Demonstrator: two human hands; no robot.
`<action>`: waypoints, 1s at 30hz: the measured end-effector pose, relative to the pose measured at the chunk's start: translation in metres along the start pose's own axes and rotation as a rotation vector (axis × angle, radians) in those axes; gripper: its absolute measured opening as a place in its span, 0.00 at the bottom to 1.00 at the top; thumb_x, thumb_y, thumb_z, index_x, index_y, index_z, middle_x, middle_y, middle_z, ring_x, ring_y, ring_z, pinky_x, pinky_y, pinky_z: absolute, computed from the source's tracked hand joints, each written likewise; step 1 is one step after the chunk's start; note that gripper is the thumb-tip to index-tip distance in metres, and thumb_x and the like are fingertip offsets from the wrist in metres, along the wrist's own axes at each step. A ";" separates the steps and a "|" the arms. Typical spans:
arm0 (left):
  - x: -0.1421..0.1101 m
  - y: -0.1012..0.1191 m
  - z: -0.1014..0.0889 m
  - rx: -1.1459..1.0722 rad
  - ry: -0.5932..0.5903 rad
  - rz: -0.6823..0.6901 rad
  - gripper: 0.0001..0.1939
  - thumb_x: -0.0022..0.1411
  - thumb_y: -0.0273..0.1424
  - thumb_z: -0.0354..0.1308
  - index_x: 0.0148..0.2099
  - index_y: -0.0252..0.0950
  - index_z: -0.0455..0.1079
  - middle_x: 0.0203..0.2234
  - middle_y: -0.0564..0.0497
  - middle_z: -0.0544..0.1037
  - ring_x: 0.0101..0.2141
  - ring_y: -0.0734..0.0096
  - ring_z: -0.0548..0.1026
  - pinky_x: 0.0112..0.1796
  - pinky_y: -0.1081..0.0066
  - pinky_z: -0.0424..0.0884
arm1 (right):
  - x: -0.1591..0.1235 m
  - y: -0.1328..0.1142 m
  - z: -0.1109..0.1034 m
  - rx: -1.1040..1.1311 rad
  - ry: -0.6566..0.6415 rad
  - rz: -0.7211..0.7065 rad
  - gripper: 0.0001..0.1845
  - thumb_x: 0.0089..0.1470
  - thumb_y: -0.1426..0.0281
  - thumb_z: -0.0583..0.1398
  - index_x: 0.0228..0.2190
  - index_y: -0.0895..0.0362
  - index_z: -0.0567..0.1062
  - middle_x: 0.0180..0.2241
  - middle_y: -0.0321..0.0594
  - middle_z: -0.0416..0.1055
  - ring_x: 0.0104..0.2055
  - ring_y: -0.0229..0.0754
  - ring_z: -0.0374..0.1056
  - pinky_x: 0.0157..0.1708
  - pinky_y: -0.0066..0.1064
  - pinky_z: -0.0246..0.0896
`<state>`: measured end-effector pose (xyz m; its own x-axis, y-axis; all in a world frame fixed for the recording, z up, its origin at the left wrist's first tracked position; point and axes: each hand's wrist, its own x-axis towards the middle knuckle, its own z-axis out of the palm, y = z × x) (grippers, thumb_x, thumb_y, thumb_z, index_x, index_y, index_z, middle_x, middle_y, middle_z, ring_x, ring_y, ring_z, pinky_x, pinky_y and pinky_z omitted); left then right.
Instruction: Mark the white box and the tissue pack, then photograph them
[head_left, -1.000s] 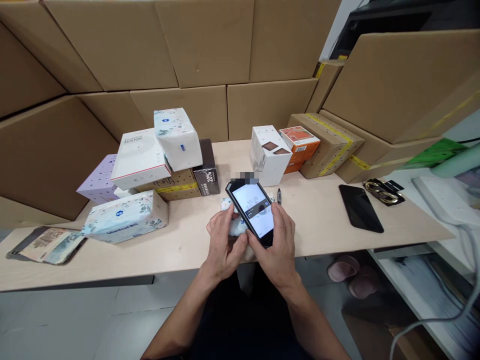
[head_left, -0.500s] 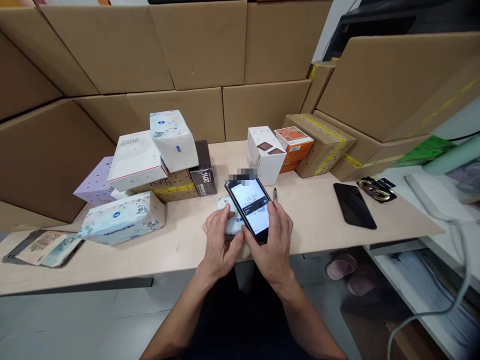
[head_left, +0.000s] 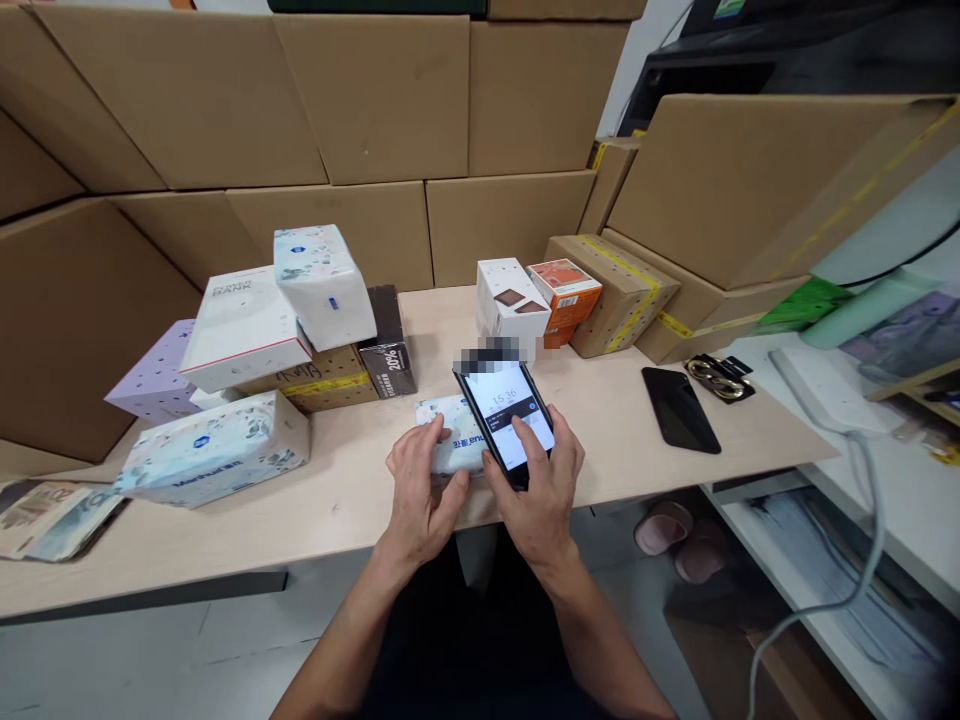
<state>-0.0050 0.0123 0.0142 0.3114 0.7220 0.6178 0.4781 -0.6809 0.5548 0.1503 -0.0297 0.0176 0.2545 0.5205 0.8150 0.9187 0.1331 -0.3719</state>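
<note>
A dark-framed smartphone (head_left: 511,440) with a lit screen reading 15:36 is tilted in my right hand (head_left: 541,490). The thumb lies along its lower left edge, and the index finger is over the lower part of the screen. Partly covered by the phone, a pack of tissues (head_left: 452,455) with a floral print and blue lettering lies on the table. My left hand (head_left: 420,485) is at the pack's left end, fingers and thumb apart, the index finger over its top. Whether it presses on the pack is unclear. The phone's top edge is blurred out.
To the left are two larger tissue packs (head_left: 217,450), a power bank box (head_left: 244,325) and banknotes (head_left: 56,520). Ahead stand a white box (head_left: 510,300) and an orange box (head_left: 566,295). Another black phone (head_left: 680,408) and a coiled cable (head_left: 716,378) lie right. Cardboard boxes (head_left: 360,225) wall the back.
The view has swung slightly right. My left hand has drawn away from the phone, showing more of the tissue pack. My right index finger has moved from the phone's edge over its screen.
</note>
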 end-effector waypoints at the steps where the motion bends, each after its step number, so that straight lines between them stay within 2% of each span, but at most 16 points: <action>1: 0.000 0.000 0.000 0.007 0.001 0.002 0.31 0.70 0.40 0.50 0.71 0.42 0.50 0.50 0.42 0.72 0.55 0.54 0.66 0.55 0.52 0.61 | 0.000 0.000 0.000 -0.006 0.000 0.001 0.27 0.57 0.65 0.64 0.57 0.52 0.67 0.61 0.54 0.57 0.61 0.59 0.60 0.54 0.57 0.65; 30: 0.000 -0.001 0.001 0.018 -0.002 0.016 0.29 0.70 0.38 0.51 0.69 0.43 0.52 0.51 0.43 0.73 0.55 0.54 0.66 0.55 0.52 0.60 | -0.001 0.003 0.000 0.015 0.006 0.007 0.20 0.55 0.67 0.65 0.49 0.54 0.70 0.61 0.55 0.57 0.61 0.58 0.60 0.54 0.56 0.63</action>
<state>-0.0049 0.0133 0.0127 0.3208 0.7115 0.6252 0.4875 -0.6900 0.5351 0.1529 -0.0301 0.0162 0.2624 0.5168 0.8149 0.9123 0.1423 -0.3840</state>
